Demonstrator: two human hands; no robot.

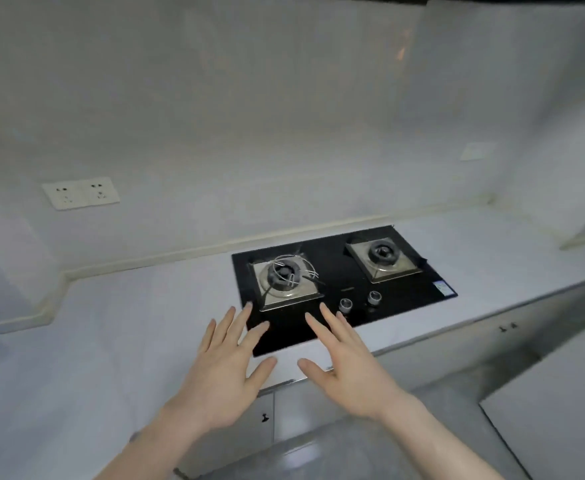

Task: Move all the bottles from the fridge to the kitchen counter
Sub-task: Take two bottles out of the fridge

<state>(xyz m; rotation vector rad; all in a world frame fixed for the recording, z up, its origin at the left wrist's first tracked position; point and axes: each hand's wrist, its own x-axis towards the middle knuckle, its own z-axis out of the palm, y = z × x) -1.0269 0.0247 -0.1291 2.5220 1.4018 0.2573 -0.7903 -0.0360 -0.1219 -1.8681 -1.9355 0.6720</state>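
Both the left hand [227, 368] and right hand [346, 362] hovered flat and spread above the counter [118, 327] by the hob [346, 271], holding nothing. No fridge or clear bottle showed; bottles would likely be smooth, perhaps damp, best gripped around the body

A home kitchen: pale counter [118, 327] with built-in two-burner gas hob [344, 282], wall sockets [80, 193], cabinets [235, 431] below.

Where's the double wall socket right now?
In the head view the double wall socket sits on the left of the back wall, above the counter and up-left of the gas hob.
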